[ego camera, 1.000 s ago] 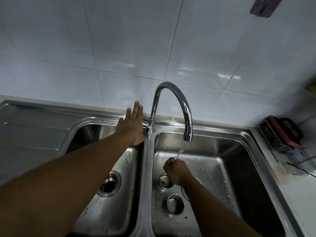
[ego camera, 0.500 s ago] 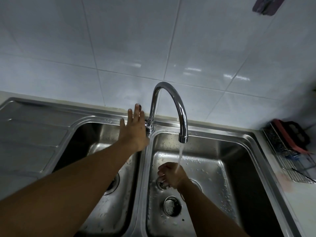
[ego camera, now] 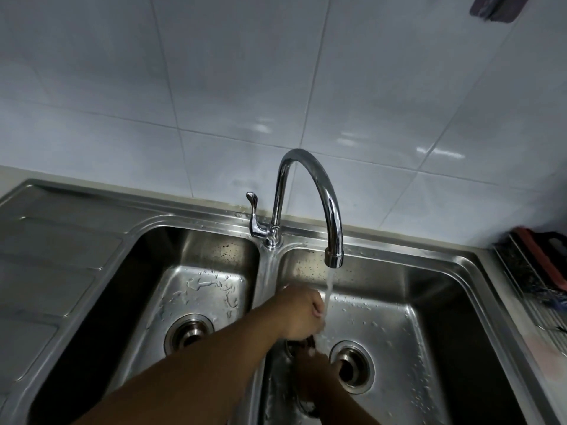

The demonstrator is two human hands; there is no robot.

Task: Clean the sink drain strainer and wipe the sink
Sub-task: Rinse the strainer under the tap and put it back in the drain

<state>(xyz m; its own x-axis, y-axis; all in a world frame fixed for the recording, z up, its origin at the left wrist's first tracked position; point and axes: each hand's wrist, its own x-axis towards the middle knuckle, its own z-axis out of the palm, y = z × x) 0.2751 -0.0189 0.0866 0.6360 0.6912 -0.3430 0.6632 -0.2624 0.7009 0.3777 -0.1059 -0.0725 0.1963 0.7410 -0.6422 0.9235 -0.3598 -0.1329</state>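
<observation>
- Drain strainer (ego camera: pixel 306 341): only a dark sliver shows, straight below the faucet spout (ego camera: pixel 333 210), in the water stream (ego camera: pixel 329 283). I judge it light, rigid and slippery when wet (best pinched by its rim).
- Left hand (ego camera: pixel 302 314), below the spout, curls its fingers down around the strainer. Right hand (ego camera: pixel 313 366) lies beneath it, mostly hidden, so I cannot tell its grip.
- Half a second earlier the left hand rested on the lever (ego camera: pixel 254 216) left of the spout. Now it has let go, and the stream runs fuller.
</observation>
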